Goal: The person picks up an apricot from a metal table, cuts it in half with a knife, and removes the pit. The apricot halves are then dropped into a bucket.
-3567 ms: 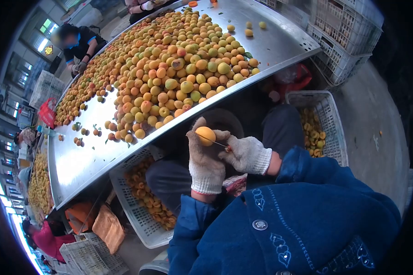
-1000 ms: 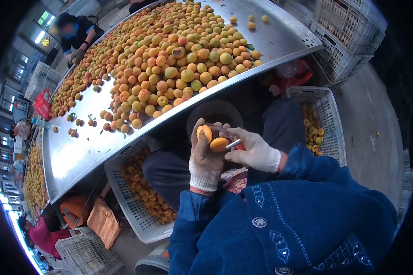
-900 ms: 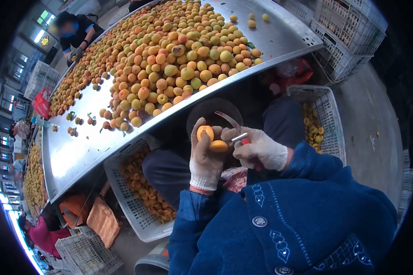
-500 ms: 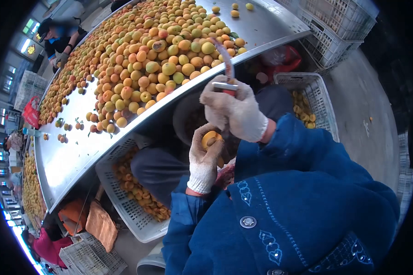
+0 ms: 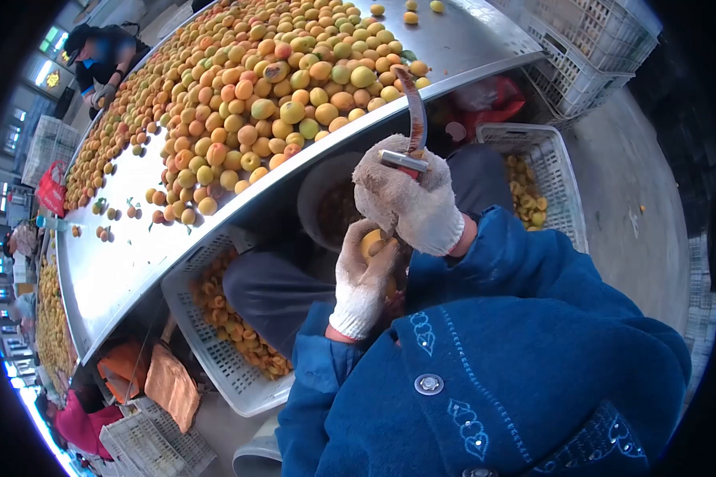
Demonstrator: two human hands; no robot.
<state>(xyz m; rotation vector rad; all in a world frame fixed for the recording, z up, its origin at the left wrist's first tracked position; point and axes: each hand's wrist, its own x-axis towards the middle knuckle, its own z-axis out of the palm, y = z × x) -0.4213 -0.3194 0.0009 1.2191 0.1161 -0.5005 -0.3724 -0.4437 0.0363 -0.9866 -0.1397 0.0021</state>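
My left hand (image 5: 362, 274), in a white knitted glove with soiled fingers, is closed around a cut apricot (image 5: 370, 242). Just above it is my right hand (image 5: 406, 191), gloved likewise and wrapped around a folding knife (image 5: 416, 119) whose curved, brown-stained blade points up. The right hand's lower fingertips are right at the apricot's cut face and partly hide it. Behind both hands, below the table edge, stands a round bucket (image 5: 310, 203) with brown bits inside.
Whole apricots (image 5: 247, 103) are heaped on a metal table (image 5: 111, 278). Below it, a left crate (image 5: 247, 409) and a right crate (image 5: 569, 171) hold apricot pieces. White crates (image 5: 585, 48) are stacked at right. Another person (image 5: 107, 60) stands across the table.
My right hand has moved down so its fingertips meet the apricot, covering the pit that showed before. The knife blade stands more upright. The view has shifted slightly.
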